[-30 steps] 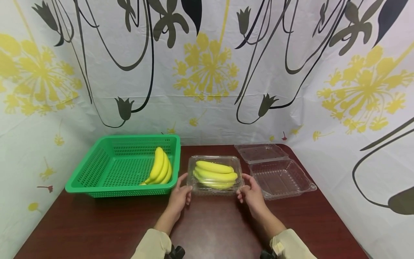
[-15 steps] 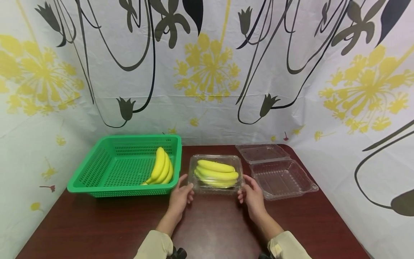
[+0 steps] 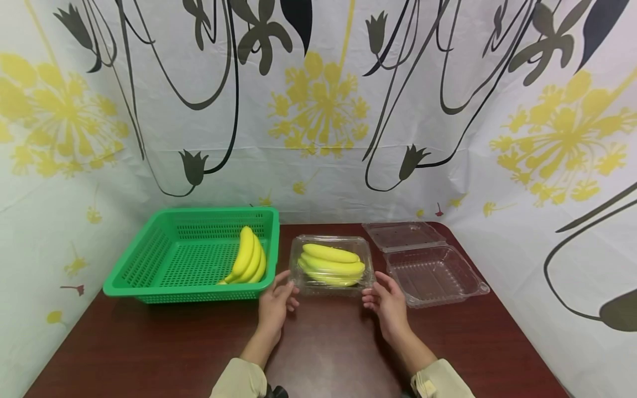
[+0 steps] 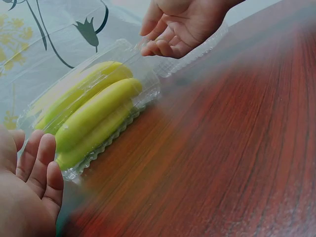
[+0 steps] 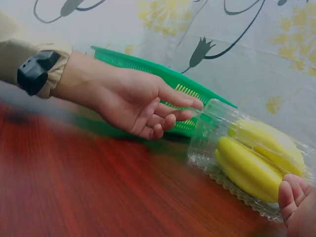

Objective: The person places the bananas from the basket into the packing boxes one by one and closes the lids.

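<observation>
A clear plastic clamshell box (image 3: 330,288) with its lid down holds yellow bananas (image 3: 332,267) in the middle of the table. At its near left corner is my left hand (image 3: 273,307), thumb tip right by the rim and the other fingers loosely bent. On the opposite side, my right hand (image 3: 390,309) has its fingertips at the near right corner, relaxed. From the left wrist view, the right hand (image 4: 185,24) hovers by the box end with loose fingers. Through the right wrist view, the left hand (image 5: 138,101) reaches toward the box edge, palm showing.
Left of the box stands a green plastic basket (image 3: 189,288) with a bunch of bananas (image 3: 247,257) at its right side. An open clear clamshell box (image 3: 433,273) lies to the right, lid folded back. A patterned cloth (image 3: 318,182) hangs behind the dark red table (image 3: 328,354).
The banana-filled box has shifted slightly away from me. Both hands have loosened at its near corners, their fingers now slackly bent. Basket and open box stay put.
</observation>
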Demonstrator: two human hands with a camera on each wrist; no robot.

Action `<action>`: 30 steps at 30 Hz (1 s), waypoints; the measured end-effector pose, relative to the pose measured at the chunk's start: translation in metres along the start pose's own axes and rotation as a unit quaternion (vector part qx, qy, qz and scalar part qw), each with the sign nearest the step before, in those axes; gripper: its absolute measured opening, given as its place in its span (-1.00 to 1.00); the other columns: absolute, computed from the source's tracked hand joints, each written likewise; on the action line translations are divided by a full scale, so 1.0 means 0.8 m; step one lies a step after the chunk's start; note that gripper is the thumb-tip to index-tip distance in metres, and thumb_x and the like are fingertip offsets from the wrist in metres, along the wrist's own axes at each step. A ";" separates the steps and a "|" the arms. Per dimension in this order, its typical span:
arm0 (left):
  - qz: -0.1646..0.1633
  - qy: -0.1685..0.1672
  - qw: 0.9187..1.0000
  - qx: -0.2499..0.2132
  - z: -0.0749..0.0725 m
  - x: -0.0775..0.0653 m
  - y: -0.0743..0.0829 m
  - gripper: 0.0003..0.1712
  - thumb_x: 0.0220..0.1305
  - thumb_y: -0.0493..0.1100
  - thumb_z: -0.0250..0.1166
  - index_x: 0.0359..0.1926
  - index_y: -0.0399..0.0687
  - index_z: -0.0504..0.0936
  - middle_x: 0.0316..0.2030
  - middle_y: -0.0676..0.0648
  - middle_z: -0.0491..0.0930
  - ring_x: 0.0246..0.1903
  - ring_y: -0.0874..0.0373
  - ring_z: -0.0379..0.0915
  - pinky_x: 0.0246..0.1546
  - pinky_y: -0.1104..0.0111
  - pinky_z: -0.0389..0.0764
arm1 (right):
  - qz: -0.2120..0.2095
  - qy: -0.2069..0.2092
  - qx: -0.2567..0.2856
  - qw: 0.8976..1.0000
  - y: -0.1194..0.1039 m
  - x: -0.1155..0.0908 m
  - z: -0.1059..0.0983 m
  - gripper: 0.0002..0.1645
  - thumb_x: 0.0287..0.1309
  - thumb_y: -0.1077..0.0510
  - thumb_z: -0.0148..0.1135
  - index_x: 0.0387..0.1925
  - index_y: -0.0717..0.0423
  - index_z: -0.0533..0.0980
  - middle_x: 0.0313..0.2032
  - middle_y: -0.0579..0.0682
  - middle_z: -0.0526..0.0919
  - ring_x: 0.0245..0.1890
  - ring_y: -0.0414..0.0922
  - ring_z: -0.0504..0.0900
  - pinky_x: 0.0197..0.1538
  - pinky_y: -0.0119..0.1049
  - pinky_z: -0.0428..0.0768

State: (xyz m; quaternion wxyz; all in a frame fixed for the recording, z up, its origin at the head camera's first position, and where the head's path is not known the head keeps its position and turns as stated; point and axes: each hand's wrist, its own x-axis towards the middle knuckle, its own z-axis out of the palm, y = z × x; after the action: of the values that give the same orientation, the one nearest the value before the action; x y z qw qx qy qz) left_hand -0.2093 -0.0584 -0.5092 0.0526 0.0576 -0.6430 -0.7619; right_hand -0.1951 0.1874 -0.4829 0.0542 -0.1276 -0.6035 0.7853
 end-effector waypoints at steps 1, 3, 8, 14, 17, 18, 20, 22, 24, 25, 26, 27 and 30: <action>0.001 0.000 1.000 -0.001 0.000 -0.001 -0.001 -0.62 0.40 -0.22 0.19 0.20 -0.11 0.52 -0.31 -0.32 0.64 -0.57 0.13 0.55 -0.53 0.40 0.54 | 0.000 0.003 0.003 1.000 0.000 0.000 0.001 -0.53 0.43 0.28 -0.07 0.31 0.28 0.23 -0.44 0.08 0.64 -0.52 -0.16 0.61 -0.37 -0.34 0.61; 0.007 -0.002 1.000 -0.005 -0.001 -0.002 -0.002 -0.63 0.41 -0.22 0.17 0.20 -0.14 0.51 -0.25 -0.35 0.64 -0.53 0.11 0.58 -0.51 0.40 0.56 | 0.001 0.009 0.010 1.000 0.002 0.000 0.004 -0.54 0.43 0.28 -0.06 0.30 0.30 0.23 -0.42 0.07 0.65 -0.49 -0.16 0.63 -0.34 -0.35 0.62; 0.013 -0.014 0.999 -0.025 -0.001 -0.004 -0.005 -0.58 0.41 -0.22 0.18 0.24 -0.20 0.46 -0.11 -0.34 0.64 -0.38 0.06 0.64 -0.43 0.35 0.61 | -0.004 0.014 0.040 0.999 0.004 0.004 0.012 -0.52 0.41 0.30 -0.05 0.29 0.35 0.18 -0.36 0.05 0.68 -0.39 -0.16 0.67 -0.27 -0.34 0.63; 0.007 -0.044 0.998 -0.045 -0.001 -0.002 -0.002 -0.50 0.38 -0.20 0.21 0.30 -0.19 0.42 0.09 -0.30 0.56 -0.20 0.05 0.63 -0.27 0.28 0.65 | -0.004 0.004 0.078 0.997 0.001 0.008 0.023 -0.42 0.37 0.33 0.01 0.35 0.34 0.13 -0.22 0.09 0.70 -0.31 -0.15 0.70 -0.25 -0.32 0.63; 0.009 -0.058 0.997 -0.055 0.000 -0.001 0.000 -0.49 0.39 -0.23 0.19 0.33 -0.20 0.39 0.17 -0.30 0.50 -0.11 0.05 0.61 -0.19 0.22 0.65 | -0.005 -0.007 0.087 0.996 0.000 0.010 0.026 -0.38 0.38 0.31 0.01 0.40 0.29 0.10 -0.13 0.12 0.68 -0.22 -0.11 0.71 -0.18 -0.27 0.64; 0.012 -0.063 0.996 -0.059 0.001 0.000 0.000 -0.48 0.40 -0.25 0.18 0.34 -0.21 0.38 0.19 -0.30 0.48 -0.08 0.04 0.60 -0.16 0.20 0.64 | -0.006 -0.013 0.089 0.996 0.000 0.011 0.028 -0.36 0.39 0.30 0.01 0.41 0.28 0.09 -0.08 0.14 0.67 -0.19 -0.09 0.70 -0.14 -0.25 0.64; 0.015 -0.071 0.995 -0.067 0.002 0.001 0.001 -0.46 0.40 -0.29 0.15 0.36 -0.21 0.34 0.24 -0.29 0.43 -0.01 0.01 0.57 -0.12 0.17 0.63 | -0.011 -0.026 0.092 0.995 0.000 0.013 0.031 -0.34 0.40 0.29 0.00 0.44 0.25 0.05 0.02 0.21 0.60 -0.11 -0.04 0.68 -0.06 -0.19 0.62; 0.019 -0.082 0.994 -0.073 0.003 0.002 0.002 -0.43 0.40 -0.31 0.14 0.39 -0.22 0.30 0.28 -0.29 0.37 0.06 -0.05 0.53 -0.07 0.14 0.60 | -0.014 -0.037 0.100 0.994 0.001 0.014 0.034 -0.32 0.40 0.29 -0.02 0.46 0.23 0.02 0.14 0.31 0.49 -0.02 0.02 0.65 0.01 -0.13 0.59; 0.022 -0.092 0.992 -0.079 0.004 0.003 0.003 -0.40 0.39 -0.31 0.15 0.41 -0.22 0.26 0.32 -0.28 0.32 0.13 -0.11 0.47 -0.02 0.11 0.58 | -0.017 -0.048 0.102 0.993 0.001 0.017 0.036 -0.29 0.40 0.30 -0.03 0.47 0.21 -0.02 0.22 0.38 0.38 0.05 0.08 0.60 0.07 -0.10 0.56; 0.022 -0.096 0.992 -0.081 0.005 0.003 0.003 -0.39 0.39 -0.30 0.16 0.42 -0.21 0.25 0.34 -0.27 0.30 0.15 -0.13 0.44 -0.01 0.11 0.57 | -0.019 -0.053 0.100 0.993 0.002 0.018 0.037 -0.28 0.40 0.31 -0.04 0.48 0.21 -0.04 0.25 0.41 0.33 0.09 0.10 0.58 0.09 -0.09 0.55; 0.023 -0.099 0.991 -0.082 0.005 0.003 0.003 -0.37 0.38 -0.30 0.17 0.42 -0.21 0.24 0.35 -0.27 0.28 0.17 -0.16 0.41 0.01 0.09 0.56 | -0.019 -0.055 0.100 0.993 0.002 0.019 0.038 -0.28 0.39 0.32 -0.05 0.48 0.20 -0.04 0.27 0.42 0.29 0.12 0.13 0.55 0.10 -0.09 0.54; 0.026 -0.103 0.991 -0.081 0.005 0.003 0.003 -0.36 0.38 -0.28 0.18 0.43 -0.22 0.22 0.36 -0.29 0.26 0.19 -0.18 0.39 0.02 0.09 0.55 | -0.019 -0.057 0.097 0.993 0.002 0.020 0.038 -0.27 0.39 0.33 -0.05 0.49 0.20 -0.05 0.28 0.43 0.27 0.13 0.15 0.53 0.10 -0.09 0.54; 0.024 -0.106 0.991 -0.076 0.006 0.003 0.002 -0.34 0.37 -0.25 0.20 0.44 -0.19 0.23 0.37 -0.27 0.24 0.20 -0.19 0.37 0.02 0.10 0.55 | -0.025 -0.057 0.073 0.995 0.001 0.020 0.038 -0.27 0.37 0.36 -0.05 0.48 0.20 -0.03 0.29 0.43 0.26 0.13 0.16 0.52 0.09 -0.08 0.54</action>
State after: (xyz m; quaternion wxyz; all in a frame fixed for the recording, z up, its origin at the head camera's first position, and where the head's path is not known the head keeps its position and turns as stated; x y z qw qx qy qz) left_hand -0.2122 -0.0545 -0.5071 0.0064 -0.0433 -0.5860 -0.8091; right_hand -0.2184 0.1623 -0.4787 0.0487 -0.0636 -0.5492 0.8318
